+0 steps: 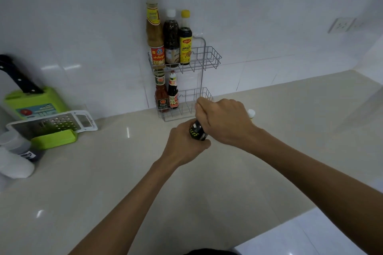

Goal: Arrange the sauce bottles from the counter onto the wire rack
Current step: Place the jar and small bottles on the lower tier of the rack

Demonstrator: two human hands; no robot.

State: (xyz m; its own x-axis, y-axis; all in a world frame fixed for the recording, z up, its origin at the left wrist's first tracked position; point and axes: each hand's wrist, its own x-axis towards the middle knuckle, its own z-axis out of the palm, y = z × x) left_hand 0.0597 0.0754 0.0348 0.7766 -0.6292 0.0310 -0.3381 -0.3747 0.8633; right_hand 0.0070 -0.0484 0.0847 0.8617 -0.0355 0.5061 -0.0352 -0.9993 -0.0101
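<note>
Head view: wire rack (204, 56) on the tiled wall, two tiers. Upper tier holds three sauce bottles at its left: tall tan one (154, 33), dark one with white cap (171, 37), yellow-capped one (185, 37); right part of that tier bare. Lower tier holds two at its left: red chilli sauce (161, 95) and a dark red-capped bottle (173, 93); the rest is free.

Both hands meet on a dark bottle (198, 130) just in front of the lower tier, low over the desk (103, 172). Left hand (184, 145) has its fingers wrapped round the body; right hand (223, 120) is closed over the top (cap hidden, so whether it twists or only steadies, cannot tell).

One more white-capped bottle (251, 114) shows on the desk behind the right wrist, mostly hidden.

Progress, as judged: five racked, one in hand, at least one left; task well past half, not done
</note>
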